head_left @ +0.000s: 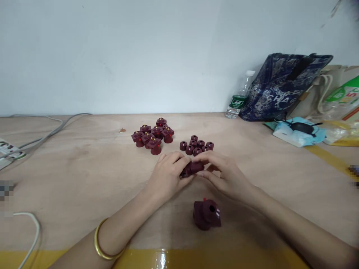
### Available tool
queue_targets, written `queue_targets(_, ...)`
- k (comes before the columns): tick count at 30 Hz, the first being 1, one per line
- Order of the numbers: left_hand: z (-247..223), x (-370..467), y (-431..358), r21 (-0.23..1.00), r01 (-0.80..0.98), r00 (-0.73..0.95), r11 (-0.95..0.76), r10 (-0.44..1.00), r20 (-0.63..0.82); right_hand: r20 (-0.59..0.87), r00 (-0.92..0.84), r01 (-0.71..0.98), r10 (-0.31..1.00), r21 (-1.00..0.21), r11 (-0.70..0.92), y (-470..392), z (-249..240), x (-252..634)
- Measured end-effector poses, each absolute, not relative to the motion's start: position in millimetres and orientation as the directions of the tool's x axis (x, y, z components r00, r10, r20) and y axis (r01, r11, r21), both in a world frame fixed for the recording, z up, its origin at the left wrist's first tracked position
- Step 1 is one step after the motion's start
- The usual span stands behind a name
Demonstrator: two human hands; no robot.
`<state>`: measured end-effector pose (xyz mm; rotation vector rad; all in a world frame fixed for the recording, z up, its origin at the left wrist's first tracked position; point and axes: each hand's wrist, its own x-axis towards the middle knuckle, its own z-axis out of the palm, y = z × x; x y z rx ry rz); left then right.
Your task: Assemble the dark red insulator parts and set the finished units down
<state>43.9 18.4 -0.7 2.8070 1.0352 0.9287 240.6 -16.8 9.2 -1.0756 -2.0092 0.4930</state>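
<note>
- Bottle [239,100] stands beside bag [280,89]; inside of bag cannot be seen.
- Left hand [168,173] has its grip closed around part [196,167]; right hand [228,175] pinches the right end, over table [84,179].
- Wall [140,56] is along the far edge.

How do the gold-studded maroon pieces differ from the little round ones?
The gold-studded pieces are bigger and taller; the round pieces are small and squat. The gold-studded pieces have blocky tops with metal bits, while the round pieces are plain, with a hole on top. Both are dark maroon and sit grouped on the table.
</note>
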Motion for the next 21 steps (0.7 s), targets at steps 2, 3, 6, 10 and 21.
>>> queue_targets(2,-1.0,43.5,19.0,0.199,0.592,0.605,-0.781,0.594,0.531,0.487,-0.319,0.498,0.813,-0.644,0.581,-16.5,8.3,239.4)
queue_targets(3,-1.1,43.5,18.8,0.195,0.593,0.604,-0.781,0.592,0.534,0.486,-0.297,0.494,0.822,-0.659,0.568,-16.1,7.4,238.7)
queue_targets(6,-0.5,45.1,16.3,0.173,0.596,0.604,-0.784,0.580,0.547,0.415,-0.228,0.456,0.881,-0.754,0.473,-15.3,4.7,236.8)
queue_targets(10,2.5,48.1,11.6,0.104,0.608,0.624,-0.787,0.555,0.550,0.251,-0.145,0.432,0.957,-0.854,0.290,-17.1,4.3,235.7)
queue_targets(21,5.2,46.2,15.6,0.216,0.603,0.588,-0.768,0.611,0.529,0.333,-0.216,0.668,0.918,-0.635,0.388,-16.2,7.9,240.5)
